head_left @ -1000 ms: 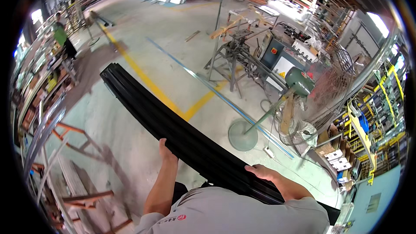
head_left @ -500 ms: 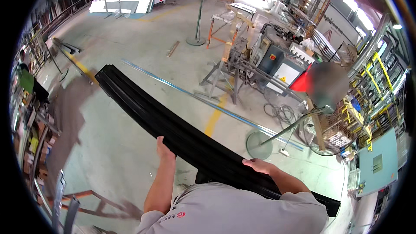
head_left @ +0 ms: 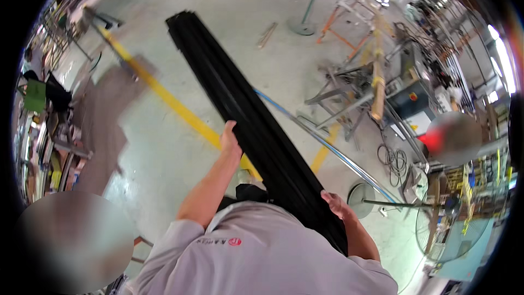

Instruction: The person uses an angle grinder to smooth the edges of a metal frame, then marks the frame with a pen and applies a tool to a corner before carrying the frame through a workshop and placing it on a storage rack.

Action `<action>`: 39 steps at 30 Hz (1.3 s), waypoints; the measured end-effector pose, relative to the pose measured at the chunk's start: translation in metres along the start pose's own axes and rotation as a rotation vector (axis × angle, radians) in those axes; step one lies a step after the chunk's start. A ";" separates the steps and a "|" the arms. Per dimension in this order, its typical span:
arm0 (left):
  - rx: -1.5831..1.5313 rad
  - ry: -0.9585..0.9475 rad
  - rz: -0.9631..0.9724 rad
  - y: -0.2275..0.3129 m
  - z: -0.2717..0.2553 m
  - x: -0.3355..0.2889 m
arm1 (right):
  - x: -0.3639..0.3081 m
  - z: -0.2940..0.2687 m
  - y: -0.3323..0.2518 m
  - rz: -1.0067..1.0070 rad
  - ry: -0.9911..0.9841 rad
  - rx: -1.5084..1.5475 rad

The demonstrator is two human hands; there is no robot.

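Note:
Long black profiles (head_left: 248, 112), lying side by side as one ridged bundle, stretch slantwise in front of my body from the upper left to the lower right. My left hand (head_left: 230, 141) grips their left edge near the middle, thumb on top and fingers mostly hidden below. Farther down, my right hand (head_left: 335, 205) holds the opposite edge, its thumb over the top. The far end hangs above the floor; the near end is hidden beside my right arm and shirt.
A long silvery-blue metal strip (head_left: 327, 145) lies on the floor to the right, near a pedestal fan (head_left: 453, 235). Metal stands (head_left: 349, 95) and a coiled cable (head_left: 393, 161) are beyond it. Stocked shelving (head_left: 54, 158) lines the left. A yellow floor line (head_left: 169, 101) runs beneath the profiles.
The profiles have swung clockwise, their far end now pointing more straight ahead. My view has turned left along with my body; both hands keep their hold.

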State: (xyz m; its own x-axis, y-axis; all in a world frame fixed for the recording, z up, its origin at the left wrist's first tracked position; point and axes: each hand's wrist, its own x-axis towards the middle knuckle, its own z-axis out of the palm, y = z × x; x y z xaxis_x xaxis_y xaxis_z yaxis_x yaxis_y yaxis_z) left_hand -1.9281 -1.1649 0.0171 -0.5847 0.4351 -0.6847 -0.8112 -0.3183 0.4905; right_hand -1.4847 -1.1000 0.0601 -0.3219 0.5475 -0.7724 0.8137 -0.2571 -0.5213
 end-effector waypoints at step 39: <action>0.167 -0.437 -0.269 0.510 0.920 1.042 | 0.769 -0.253 -1.128 0.239 0.080 0.245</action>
State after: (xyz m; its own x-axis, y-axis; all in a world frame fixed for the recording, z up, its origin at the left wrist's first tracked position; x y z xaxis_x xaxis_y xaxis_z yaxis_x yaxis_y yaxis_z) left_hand -2.9554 -0.0993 0.0493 -0.2744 0.8042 -0.5272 -0.9016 -0.0245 0.4319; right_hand -2.5278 -0.1876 0.1454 -0.0900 0.5068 -0.8574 0.7180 -0.5636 -0.4085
